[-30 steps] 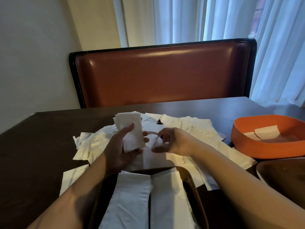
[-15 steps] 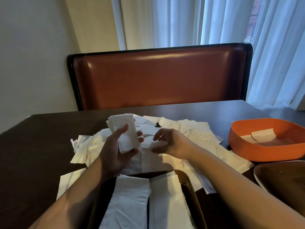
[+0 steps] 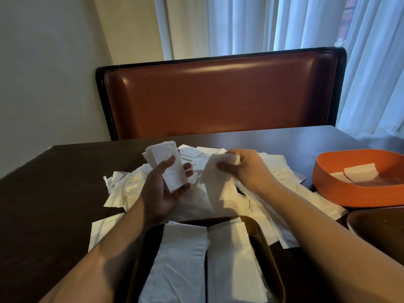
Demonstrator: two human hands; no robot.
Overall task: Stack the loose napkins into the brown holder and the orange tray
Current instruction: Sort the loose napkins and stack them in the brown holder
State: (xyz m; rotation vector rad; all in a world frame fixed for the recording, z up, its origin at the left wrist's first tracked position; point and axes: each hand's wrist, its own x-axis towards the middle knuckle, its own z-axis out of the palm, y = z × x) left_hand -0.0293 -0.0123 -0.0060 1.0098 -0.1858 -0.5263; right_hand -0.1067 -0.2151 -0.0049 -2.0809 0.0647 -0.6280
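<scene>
My left hand holds a small stack of folded white napkins upright above the table. To its right, my right hand pinches a single white napkin, lifted off the pile. Many loose napkins lie scattered over the dark table. Directly in front of me is the brown holder, with two rows of white napkins lying side by side in it. At the right stands the orange tray, and a few napkins lie in it.
A second brown container shows at the right edge, just below the orange tray. A red-brown padded bench back stands behind the table. White curtains hang beyond it, and a plain wall is at the left.
My right hand has picked one napkin up from the pile and lifted it. The left hand keeps its stack at about the same place.
</scene>
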